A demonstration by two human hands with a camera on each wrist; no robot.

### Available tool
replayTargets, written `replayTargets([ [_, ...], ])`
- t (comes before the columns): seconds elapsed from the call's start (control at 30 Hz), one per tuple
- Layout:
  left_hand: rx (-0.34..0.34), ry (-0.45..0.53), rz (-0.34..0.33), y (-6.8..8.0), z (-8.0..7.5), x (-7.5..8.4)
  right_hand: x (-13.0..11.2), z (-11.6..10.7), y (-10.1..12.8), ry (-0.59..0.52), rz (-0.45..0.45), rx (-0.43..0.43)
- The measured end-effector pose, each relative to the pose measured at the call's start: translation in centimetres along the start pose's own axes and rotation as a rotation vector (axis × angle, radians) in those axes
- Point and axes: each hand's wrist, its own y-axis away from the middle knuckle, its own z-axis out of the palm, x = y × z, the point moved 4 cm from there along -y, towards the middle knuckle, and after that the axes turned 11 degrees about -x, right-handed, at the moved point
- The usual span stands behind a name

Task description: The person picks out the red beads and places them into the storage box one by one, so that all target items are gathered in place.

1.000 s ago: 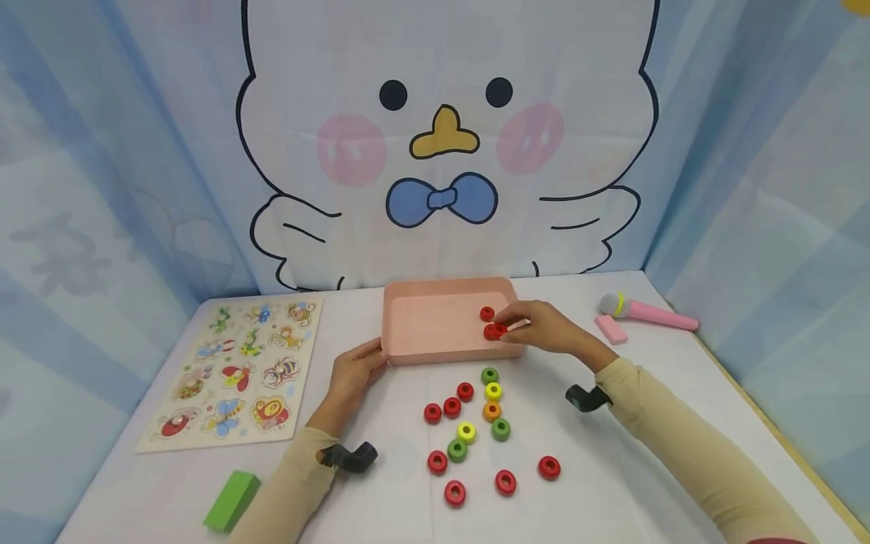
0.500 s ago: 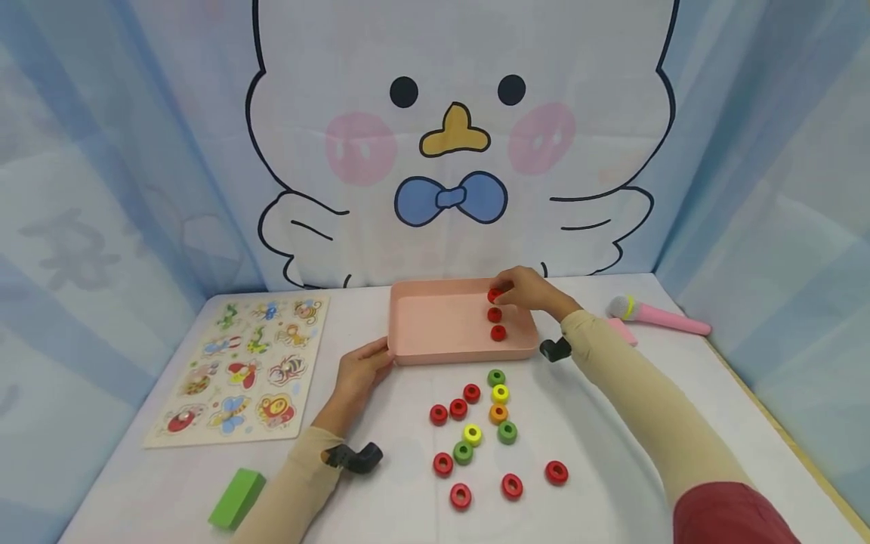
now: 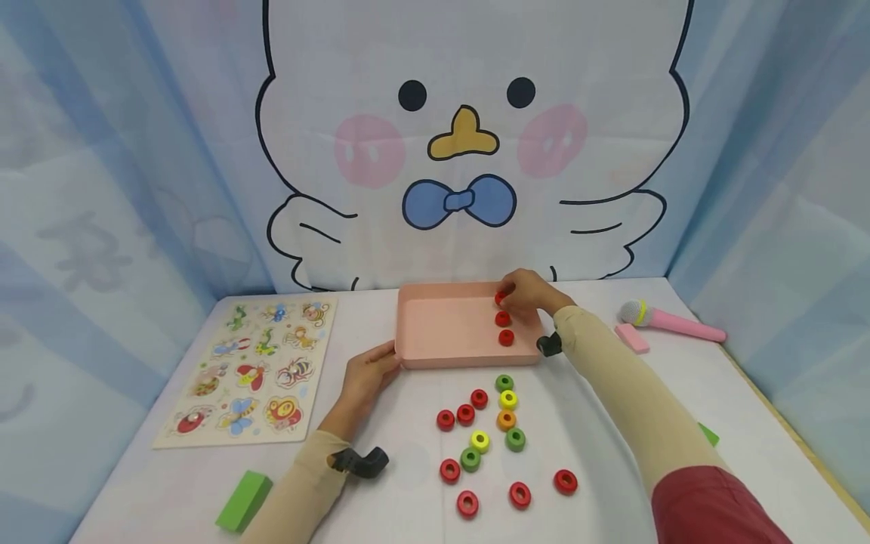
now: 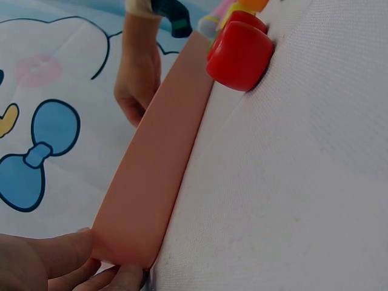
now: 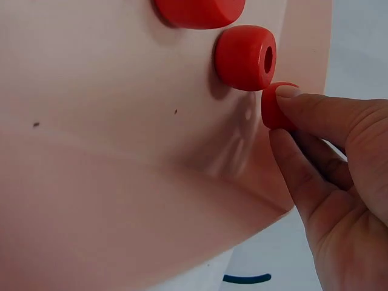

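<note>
Placing bead [image 5: 271, 111] in tray [image 3: 442, 323], seemingly; right hand [image 3: 528, 291] pinching it, left hand [image 3: 365, 376] gripping corner. Gentle release likely needed next.

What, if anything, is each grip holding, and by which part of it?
The right grip pinches a red bead by opposite outer sides. The left grip holds the pink tray by its near left corner.
</note>
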Motion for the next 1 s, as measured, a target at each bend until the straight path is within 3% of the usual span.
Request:
replayTargets([
  [0.73, -0.001, 0.003, 0.002, 0.2, -0.1, -0.1, -0.1, 0.5, -0.4, 0.009, -0.016, -0.033],
  [1.0, 0.014, -0.010, -0.008, 0.2, 0.0, 0.1, -0.4, -0.5, 1.4, 0.037, -0.028, 0.012],
])
